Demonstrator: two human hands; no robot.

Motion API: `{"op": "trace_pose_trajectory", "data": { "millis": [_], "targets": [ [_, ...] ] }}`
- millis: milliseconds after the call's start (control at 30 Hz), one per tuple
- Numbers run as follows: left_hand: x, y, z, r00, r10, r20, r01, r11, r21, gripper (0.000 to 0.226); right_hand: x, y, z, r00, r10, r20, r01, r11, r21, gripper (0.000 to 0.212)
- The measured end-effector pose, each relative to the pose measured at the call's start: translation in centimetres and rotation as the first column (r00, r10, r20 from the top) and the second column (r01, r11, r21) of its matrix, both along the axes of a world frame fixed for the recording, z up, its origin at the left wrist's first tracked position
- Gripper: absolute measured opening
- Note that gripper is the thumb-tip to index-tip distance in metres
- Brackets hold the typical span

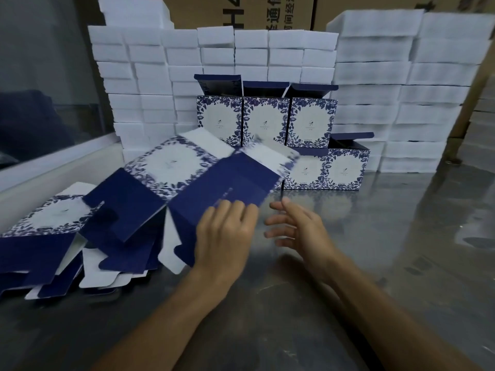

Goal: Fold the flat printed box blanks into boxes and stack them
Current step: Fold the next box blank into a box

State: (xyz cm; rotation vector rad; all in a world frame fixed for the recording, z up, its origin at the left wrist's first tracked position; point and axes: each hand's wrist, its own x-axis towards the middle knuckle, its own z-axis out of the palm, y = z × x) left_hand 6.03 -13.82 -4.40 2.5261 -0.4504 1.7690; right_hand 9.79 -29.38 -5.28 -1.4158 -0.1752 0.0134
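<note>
A flat box blank (203, 178), navy with a white and blue leaf print, is lifted at a slant above the table. My left hand (223, 236) grips its near navy panel, fingers curled over the edge. Just to the right, my right hand (297, 228) hovers with fingers spread and holds nothing. A loose pile of further blanks (53, 236) lies at the left. Folded boxes (289, 121) with raised lids stand in a stack behind, three on top and others below (344, 170).
Tall walls of white foam blocks (150, 76) line the back, with a second mass of them (401, 89) at the right. Brown cartons (241, 9) rise behind them. The shiny metal table (375, 250) stretches to the right. A glass partition (40, 89) stands at the left.
</note>
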Motion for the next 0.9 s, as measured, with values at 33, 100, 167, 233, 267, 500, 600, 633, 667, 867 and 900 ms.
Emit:
{"op": "trace_pose_trajectory", "data": {
  "millis": [33,100,167,233,267,500,600,633,667,867,900],
  "targets": [
    [-0.1,-0.6,-0.3,0.999,-0.041,-0.007,0.042,0.999,0.021,0.045,-0.1,0.3,0.1,0.998,0.058,-0.015,-0.057,0.997,0.047,0.026],
    [-0.3,-1.3,-0.8,0.994,-0.102,-0.032,0.103,0.994,0.043,0.050,-0.3,0.6,0.0,0.989,0.139,-0.047,-0.132,0.984,0.117,0.018],
    [-0.1,-1.4,-1.2,0.990,-0.122,-0.063,0.127,0.989,0.074,0.031,-0.3,0.5,-0.3,0.984,0.164,-0.068,-0.155,0.980,0.125,0.009],
    [0.0,-1.2,-1.6,0.984,-0.137,-0.116,0.149,0.984,0.097,0.017,-0.1,0.4,-0.6,0.991,0.121,-0.063,-0.113,0.988,0.106,0.013],
    [0.1,-1.1,-1.8,0.977,-0.144,-0.157,0.161,0.982,0.099,0.013,0.0,0.5,-0.6,0.996,0.065,-0.055,-0.059,0.994,0.095,0.020],
    [1.6,1.8,-1.3,0.955,-0.056,-0.292,0.041,0.998,-0.057,0.029,1.2,-0.6,-0.7,0.958,-0.281,0.063,0.280,0.960,0.033,0.026],
    [2.7,4.5,-1.5,0.931,0.047,-0.362,-0.114,0.979,-0.168,0.045,1.7,-1.8,-0.6,0.932,-0.357,0.063,0.355,0.934,0.044,0.029],
    [2.9,5.2,-1.5,0.912,0.050,-0.406,-0.150,0.964,-0.219,0.054,1.8,-2.2,-0.6,0.919,-0.389,0.060,0.386,0.921,0.048,0.029],
    [3.0,5.7,-1.6,0.896,0.019,-0.443,-0.156,0.949,-0.274,0.062,2.0,-2.6,-0.7,0.904,-0.422,0.059,0.420,0.906,0.053,0.030],
    [3.6,5.8,-2.5,0.695,-0.509,-0.508,0.071,0.752,-0.656,0.082,2.6,-3.9,-1.5,0.827,-0.551,0.110,0.552,0.833,0.025,0.032],
    [3.7,5.7,-2.4,0.650,-0.600,-0.467,0.067,0.657,-0.751,0.077,2.5,-3.9,-1.5,0.825,-0.553,0.117,0.555,0.832,0.021,0.034]
  ]
}}
